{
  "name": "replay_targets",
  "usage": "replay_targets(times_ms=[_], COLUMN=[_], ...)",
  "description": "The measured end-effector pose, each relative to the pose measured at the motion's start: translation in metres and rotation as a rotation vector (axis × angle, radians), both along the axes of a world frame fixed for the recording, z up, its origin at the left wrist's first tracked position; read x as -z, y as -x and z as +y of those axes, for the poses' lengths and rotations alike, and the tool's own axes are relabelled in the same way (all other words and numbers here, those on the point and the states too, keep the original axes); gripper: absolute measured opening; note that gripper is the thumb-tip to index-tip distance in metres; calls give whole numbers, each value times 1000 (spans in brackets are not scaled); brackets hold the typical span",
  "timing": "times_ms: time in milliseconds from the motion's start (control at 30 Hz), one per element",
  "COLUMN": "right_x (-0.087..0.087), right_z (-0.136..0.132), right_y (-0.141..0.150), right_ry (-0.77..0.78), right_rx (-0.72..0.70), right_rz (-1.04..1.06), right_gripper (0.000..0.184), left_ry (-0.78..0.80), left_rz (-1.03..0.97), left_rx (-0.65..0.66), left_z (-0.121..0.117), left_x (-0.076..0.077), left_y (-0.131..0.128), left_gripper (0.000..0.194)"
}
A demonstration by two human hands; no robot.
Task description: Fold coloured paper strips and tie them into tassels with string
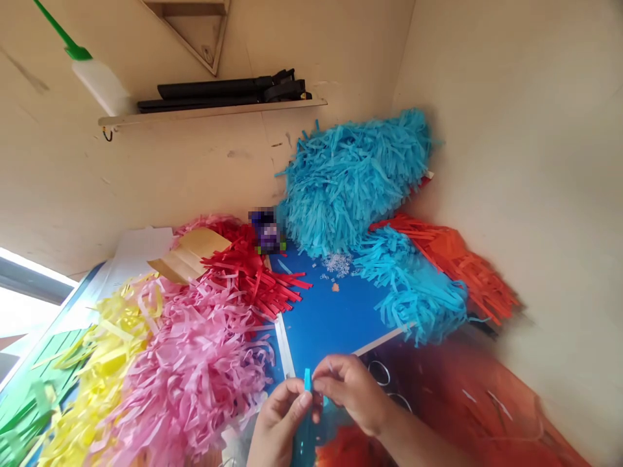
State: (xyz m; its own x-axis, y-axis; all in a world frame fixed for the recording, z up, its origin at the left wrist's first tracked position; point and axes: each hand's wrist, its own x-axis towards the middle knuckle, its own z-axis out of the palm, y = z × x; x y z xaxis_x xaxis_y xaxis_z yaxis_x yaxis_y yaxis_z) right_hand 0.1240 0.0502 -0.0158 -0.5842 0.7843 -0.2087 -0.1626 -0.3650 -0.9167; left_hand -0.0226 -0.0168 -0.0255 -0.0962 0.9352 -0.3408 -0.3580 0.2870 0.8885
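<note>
At the bottom middle, my left hand [281,418] pinches a light-blue tissue paper tassel [307,379] between thumb and fingers. Its narrow folded end sticks up above the thumb, and blue paper hangs down below the hand. Close beside it on the right, my right hand [354,392] has its thumb and forefinger pinched together near that end. Whatever lies between those fingertips is too small to make out. Beyond the hands, a little heap of small clear plastic pieces [338,264] lies on the blue tabletop [335,318].
Fringed tissue paper lies in piles: pink [195,363], yellow [97,370], green [29,415] and red [248,272] at left, light blue [355,181] at the back, orange [457,259] at right. A wall shelf [219,113] holds black items and a white bottle [104,84].
</note>
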Motion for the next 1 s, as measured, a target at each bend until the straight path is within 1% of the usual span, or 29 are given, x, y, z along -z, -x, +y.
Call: replay_targets(times_ms=[67,133,200,267,367,433,500,600,700,833,933,1000], right_x=[1,3,5,6,6,5,2,-3,-10,-15,-15,-15], right_z=[1,1,2,3,5,5,4,-1,-6,-9,-8,-8], right_y=[0,0,0,-1,-3,-7,-14,-24,-30,-29,-27,-27], right_ry=[-15,-27,-50,-77,-108,-167,-279,-425,-460,-477,-459,-459], right_rx=[13,26,35,62,64,36,22,-1,-34,-76,-113,-138], right_rz=[2,-18,-71,-140,-194,-212,-267,-380,-438,-461,-438,-441], right_gripper=[30,27,25,24,30,35,40,43,39,36,37,40], left_ry=[15,30,44,43,58,89,103,106,118,96,80,40], left_rz=[-12,-9,-14,-21,-46,-90,-123,-132,-162,-191,-125,16], left_rx=[14,2,0,-37,-87,-50,13,35,33,63,52,31], left_z=[2,3,3,1,-1,0,2,4,3,4,5,5], left_x=[5,5,2,-2,-5,-6,-5,-2,0,1,-2,-4], left_y=[4,2,-2,-7,-10,-8,-3,2,1,-5,-7,-7], left_gripper=[40,40,41,41,39,39,42,42,38,35,35,37])
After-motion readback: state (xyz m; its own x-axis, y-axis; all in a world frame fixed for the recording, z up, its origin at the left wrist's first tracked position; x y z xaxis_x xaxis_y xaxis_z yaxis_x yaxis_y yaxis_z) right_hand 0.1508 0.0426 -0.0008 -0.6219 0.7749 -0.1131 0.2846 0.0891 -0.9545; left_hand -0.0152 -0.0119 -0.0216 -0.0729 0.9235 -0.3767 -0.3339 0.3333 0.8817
